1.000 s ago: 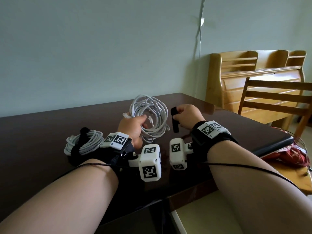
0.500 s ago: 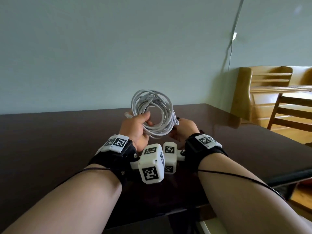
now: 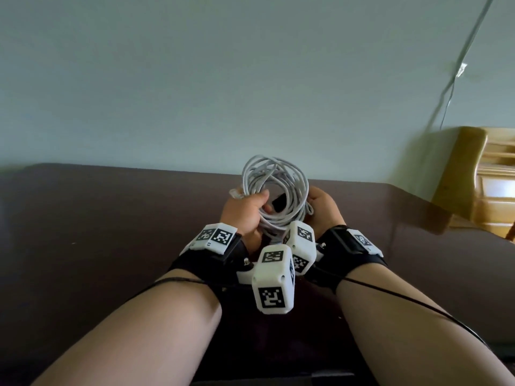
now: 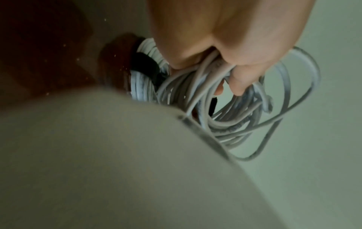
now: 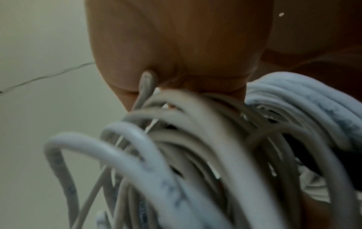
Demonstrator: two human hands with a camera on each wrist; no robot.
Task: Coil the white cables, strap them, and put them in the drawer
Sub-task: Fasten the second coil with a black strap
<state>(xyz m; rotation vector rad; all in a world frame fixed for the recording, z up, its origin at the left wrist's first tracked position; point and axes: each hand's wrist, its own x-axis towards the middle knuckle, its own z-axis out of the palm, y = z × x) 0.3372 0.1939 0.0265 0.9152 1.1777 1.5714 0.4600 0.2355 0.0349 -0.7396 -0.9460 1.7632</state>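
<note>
White cable coil (image 3: 274, 190) upright between both hands, above table (image 3: 111, 218).

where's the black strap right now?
Head view: the black strap shows through the middle of the white cable coil, between the left hand and right hand, above the dark table.

Two hands are in view: one left hand (image 3: 244, 211) and one right hand (image 3: 323, 207), both at the far side of the dark table (image 3: 111, 232). Two coils of white cable show: one loose coil (image 3: 274, 190) held above the table between the hands, and one strapped coil (image 4: 145, 72) lying on the table, seen only from the left wrist. Two black straps show: one around the strapped coil (image 4: 144, 64), one loose strap (image 3: 278, 203) inside the loose coil's ring.
</note>
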